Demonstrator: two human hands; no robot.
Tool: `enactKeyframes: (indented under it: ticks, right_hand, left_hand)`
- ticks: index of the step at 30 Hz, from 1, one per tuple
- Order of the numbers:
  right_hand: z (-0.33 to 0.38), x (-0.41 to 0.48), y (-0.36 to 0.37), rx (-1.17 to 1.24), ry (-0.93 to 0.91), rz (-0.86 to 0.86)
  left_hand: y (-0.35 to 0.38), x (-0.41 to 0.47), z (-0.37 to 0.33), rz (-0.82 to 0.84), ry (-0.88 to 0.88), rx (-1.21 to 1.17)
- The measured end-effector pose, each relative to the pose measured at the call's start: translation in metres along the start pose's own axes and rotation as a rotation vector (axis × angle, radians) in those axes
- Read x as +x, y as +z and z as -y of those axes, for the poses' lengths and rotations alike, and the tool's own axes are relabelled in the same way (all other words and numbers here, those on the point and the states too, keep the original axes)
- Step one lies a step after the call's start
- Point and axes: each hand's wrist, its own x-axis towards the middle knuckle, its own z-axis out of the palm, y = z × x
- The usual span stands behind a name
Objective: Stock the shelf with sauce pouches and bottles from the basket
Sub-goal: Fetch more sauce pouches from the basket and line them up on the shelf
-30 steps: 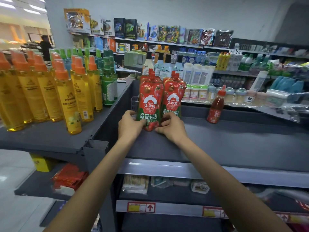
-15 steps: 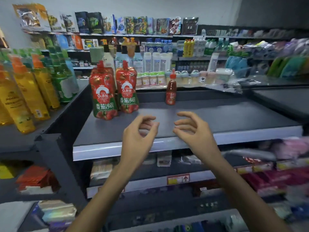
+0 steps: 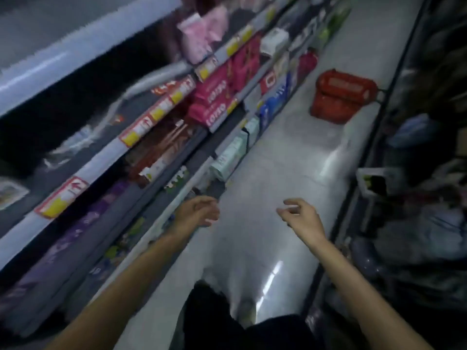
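Observation:
The view is blurred and tilted down along the aisle. A red basket (image 3: 342,96) stands on the pale floor far ahead, near the right-hand shelving; its contents cannot be made out. My left hand (image 3: 195,212) hovers empty over the floor beside the low shelves, fingers loosely curled and apart. My right hand (image 3: 302,218) is also empty, fingers spread and slightly bent, well short of the basket. The sauce pouches and the top shelf are out of view.
Shelving on the left (image 3: 161,114) carries pink boxes (image 3: 214,97), blue packs (image 3: 274,102), purple packs and red-yellow price tags. Dark shelving (image 3: 417,198) lines the right side. The glossy floor (image 3: 283,152) runs between them. My dark trousers show at the bottom.
Both hands let go of the two red sauce pouches, which stayed upright on the top shelf. The view then swung right and down to the aisle floor and basket, hands lowered and empty.

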Motion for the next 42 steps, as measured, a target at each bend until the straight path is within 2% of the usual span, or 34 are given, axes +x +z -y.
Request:
enactKeyframes:
  ticks: [2,4,8,12,17,21,25,32,37,42]
  right_hand:
    - [-0.083,0.011,-0.024,-0.018,0.214,-0.058]
    - [-0.130,0.009,-0.040,-0.011,0.394,-0.105]
    - [-0.150,0.018,-0.053,-0.082,0.589,-0.097]
    - [-0.155,0.070,-0.065,-0.073,0.666,-0.070]
    - [-0.116,0.154,-0.084,-0.007,0.651,-0.037]
    - [-0.095,0.208,-0.111,0.025,0.653,-0.118]
    - [-0.109,0.239,-0.142,0.061,0.815,-0.205]
    - [-0.127,0.335,-0.221,0.001,0.993,-0.045]
    - [-0.093,0.480,-0.311,-0.007,0.908,-0.049]
    - [-0.034,0.636,-0.374,-0.084,0.695,-0.018]
  left_hand:
    - [0.026,0.022,0.031,0.073,-0.115,0.091]
    - [0.043,0.047,0.063,0.146,-0.196,0.227]
    - [0.047,0.098,0.119,0.221,-0.372,0.390]
    - [0.052,0.170,0.121,0.344,-0.445,0.595]
    - [0.083,0.272,0.064,0.391,-0.444,0.783]
    - [0.153,0.356,0.000,0.501,-0.375,0.870]
    - [0.245,0.421,-0.083,0.577,-0.218,0.812]
    - [0.380,0.528,-0.187,0.706,-0.081,0.740]
    - [0.418,0.606,-0.232,0.669,-0.159,0.834]
    - [0.417,0.678,-0.275,0.501,-0.334,0.897]
